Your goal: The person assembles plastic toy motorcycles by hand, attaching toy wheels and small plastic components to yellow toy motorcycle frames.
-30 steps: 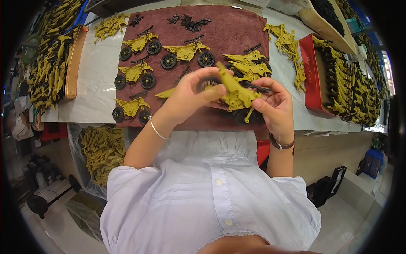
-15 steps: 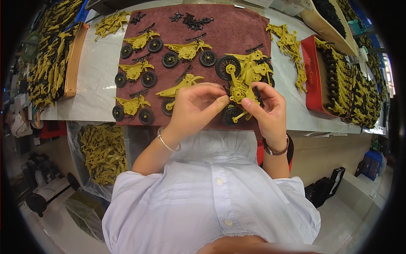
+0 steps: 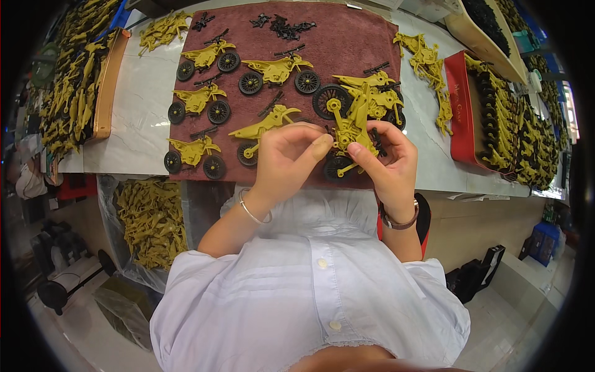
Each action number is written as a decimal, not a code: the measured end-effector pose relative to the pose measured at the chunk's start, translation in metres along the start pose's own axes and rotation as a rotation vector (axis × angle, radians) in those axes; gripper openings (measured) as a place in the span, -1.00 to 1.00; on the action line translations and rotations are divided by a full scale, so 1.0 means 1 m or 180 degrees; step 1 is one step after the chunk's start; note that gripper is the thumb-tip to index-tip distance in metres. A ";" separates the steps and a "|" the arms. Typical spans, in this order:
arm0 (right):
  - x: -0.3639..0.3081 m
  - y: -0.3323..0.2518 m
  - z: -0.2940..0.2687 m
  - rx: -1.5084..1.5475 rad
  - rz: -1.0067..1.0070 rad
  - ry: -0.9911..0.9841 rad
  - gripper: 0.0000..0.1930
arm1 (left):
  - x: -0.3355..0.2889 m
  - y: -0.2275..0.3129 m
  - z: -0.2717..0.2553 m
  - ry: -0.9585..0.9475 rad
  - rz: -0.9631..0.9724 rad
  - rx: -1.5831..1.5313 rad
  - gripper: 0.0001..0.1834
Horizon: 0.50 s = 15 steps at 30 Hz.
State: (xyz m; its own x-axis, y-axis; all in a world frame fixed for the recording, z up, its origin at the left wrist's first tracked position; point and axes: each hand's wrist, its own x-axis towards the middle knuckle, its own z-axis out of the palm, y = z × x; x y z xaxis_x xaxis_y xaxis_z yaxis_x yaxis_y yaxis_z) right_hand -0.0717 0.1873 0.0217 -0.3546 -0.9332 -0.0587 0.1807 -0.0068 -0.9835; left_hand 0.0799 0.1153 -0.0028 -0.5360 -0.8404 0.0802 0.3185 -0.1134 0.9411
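A pale marble-look worktable carries a maroon towel, above a light tiled floor.

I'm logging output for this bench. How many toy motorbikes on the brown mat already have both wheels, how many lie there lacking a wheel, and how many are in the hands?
Two-wheeled yellow toy motorbikes on the brown mat: 4, for example
Motorbike bodies on the mat lacking a wheel: 1
Motorbikes held in both hands: 1
Total: 6; the pile behind the hands is not counted.

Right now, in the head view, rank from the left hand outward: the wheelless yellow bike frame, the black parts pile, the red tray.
1. Wheelless yellow bike frame, just above the left hand.
2. Black parts pile, at the mat's far edge.
3. Red tray, far right.
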 end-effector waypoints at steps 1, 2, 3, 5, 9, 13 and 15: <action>0.000 0.000 0.000 0.0002 0.0001 0.0004 -0.68 | 0.000 0.000 0.000 -0.0010 0.0075 -0.0067 -0.95; -0.001 0.001 0.000 -0.0021 0.0032 0.0007 -0.69 | 0.000 0.000 0.001 -0.0014 0.0072 -0.0066 -0.95; -0.001 0.002 0.000 -0.0044 0.0065 0.0005 -0.69 | -0.001 0.000 0.002 -0.0009 0.0081 0.0010 -0.95; -0.002 -0.001 0.001 -0.0080 -0.0011 0.0030 -0.69 | -0.001 0.001 0.004 -0.0006 0.0087 0.0087 -0.94; -0.002 -0.001 0.001 -0.0251 -0.0207 0.0031 -0.70 | 0.003 -0.003 0.003 -0.0053 0.0063 0.0013 -0.88; -0.001 0.003 -0.005 -0.0192 -0.0241 -0.0009 -0.70 | 0.006 0.003 0.001 -0.0178 -0.0321 -0.0378 -0.86; -0.001 0.002 -0.007 0.0071 -0.0211 -0.0094 -0.69 | 0.011 0.015 0.004 -0.0239 -0.0416 -0.0284 -0.85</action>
State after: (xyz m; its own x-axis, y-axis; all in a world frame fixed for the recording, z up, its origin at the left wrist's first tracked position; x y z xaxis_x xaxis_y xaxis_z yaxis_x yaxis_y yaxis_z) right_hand -0.0772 0.1911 0.0186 -0.3395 -0.9405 0.0118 0.1783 -0.0767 -0.9810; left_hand 0.0755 0.1067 0.0136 -0.6334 -0.7737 -0.0134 0.3086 -0.2684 0.9125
